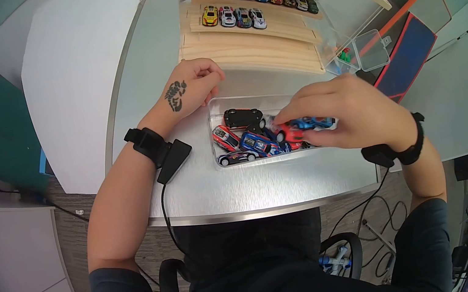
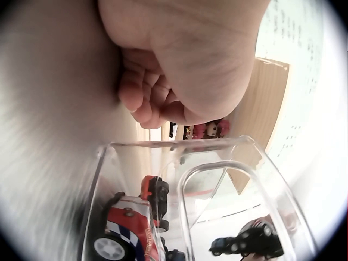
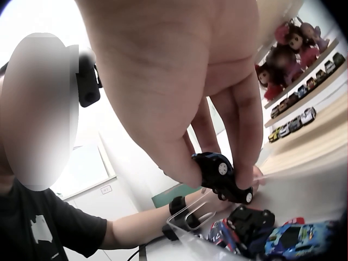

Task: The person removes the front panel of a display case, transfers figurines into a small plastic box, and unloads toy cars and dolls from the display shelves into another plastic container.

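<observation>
My right hand (image 1: 349,111) is over the right part of a clear plastic box (image 1: 253,95). In the right wrist view its thumb and fingers pinch a small dark toy car (image 3: 224,175), with wheels showing; the head view mostly hides this car. Inside the box lie several toy cars, among them a red-and-white one (image 1: 225,138), a blue one (image 1: 258,143) and an upturned black one (image 1: 243,117). My left hand (image 1: 193,88) rests on the table beyond the box's left corner, fingers loosely curled and holding nothing.
Behind the box stands a stepped wooden rack (image 1: 249,53) with two rows of toy cars on its upper steps and dolls above. A small clear container (image 1: 371,50) with its lid up is at the back right. The metal table's front edge (image 1: 270,211) is near my body.
</observation>
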